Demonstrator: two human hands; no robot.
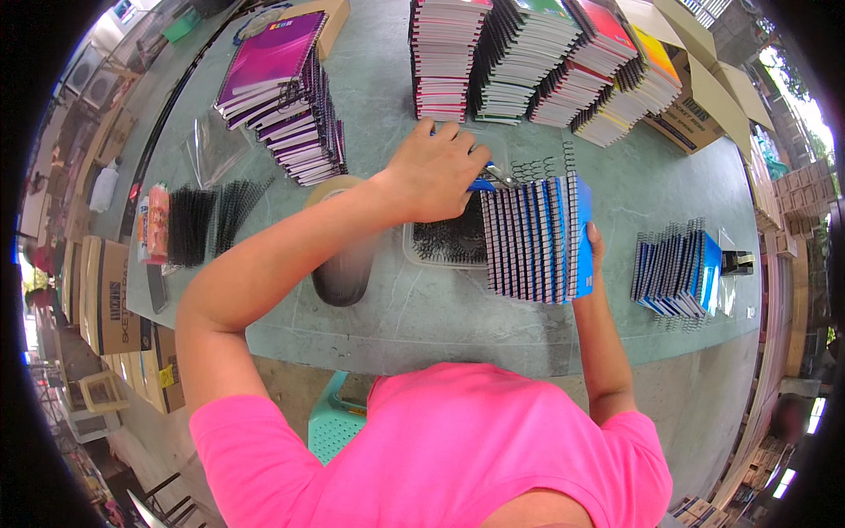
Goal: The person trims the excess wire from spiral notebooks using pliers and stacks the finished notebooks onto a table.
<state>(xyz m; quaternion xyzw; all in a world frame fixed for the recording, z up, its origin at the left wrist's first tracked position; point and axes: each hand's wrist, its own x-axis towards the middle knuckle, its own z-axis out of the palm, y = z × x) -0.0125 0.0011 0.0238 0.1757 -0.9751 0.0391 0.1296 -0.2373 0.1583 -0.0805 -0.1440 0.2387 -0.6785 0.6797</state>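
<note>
My left hand (433,172) is closed round a pair of blue-handled pliers (495,179). The metal jaws point right, close to the loose coil ends above a stack of blue spiral notebooks (537,242). That stack stands with its coil-bound edges toward me, and my right hand (596,248) grips it from the right, with most fingers hidden behind the blue cover. Beneath the left hand and partly behind the notebooks sits a clear plastic tub (440,245) full of small dark bits.
Tall stacks of red (440,62), green and yellow spiral notebooks line the far side beside an open carton (700,110). Purple notebooks (282,97) lean at left, near black coils (211,216) and a tape roll (330,189). More blue notebooks (673,273) stand at right.
</note>
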